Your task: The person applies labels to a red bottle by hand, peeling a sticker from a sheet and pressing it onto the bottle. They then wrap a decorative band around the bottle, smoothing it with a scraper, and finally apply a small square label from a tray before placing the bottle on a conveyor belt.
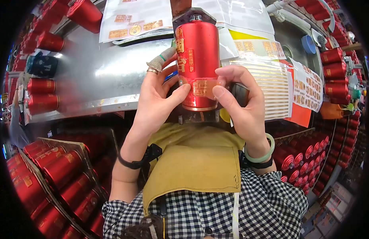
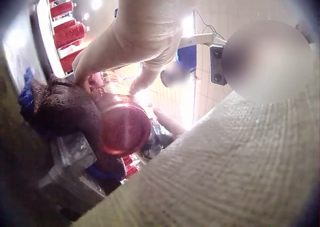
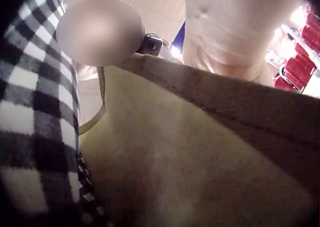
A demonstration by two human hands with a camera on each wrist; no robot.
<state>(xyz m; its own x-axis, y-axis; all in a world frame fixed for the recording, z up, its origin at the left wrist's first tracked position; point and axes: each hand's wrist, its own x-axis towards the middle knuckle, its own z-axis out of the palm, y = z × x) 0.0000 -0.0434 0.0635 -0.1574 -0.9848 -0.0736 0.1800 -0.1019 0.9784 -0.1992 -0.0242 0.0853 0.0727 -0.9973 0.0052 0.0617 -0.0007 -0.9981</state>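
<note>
A red bottle (image 1: 197, 47) with gold characters lies along a dark stand in the head view, its neck pointing away. Across its lower part sits a clear film with a gold label (image 1: 201, 87). My left hand (image 1: 154, 99) holds the bottle's left side, the thumb pressing beside the label and the other fingers partly hidden behind. A pale cot covers its index finger. My right hand (image 1: 246, 103) pinches the film's right end by the bottle's right side. In the left wrist view the bottle's round base (image 2: 126, 129) shows below the fingers; the right wrist view shows mostly apron and sleeve.
Sheets of gold labels (image 1: 262, 87) lie on the right of the metal table (image 1: 106, 67), and more sheets (image 1: 136, 24) at the back. Red bottles (image 1: 43, 101) lie at the left edge. Crates of red bottles (image 1: 57, 167) flank the person, who wears an apron (image 1: 196, 167).
</note>
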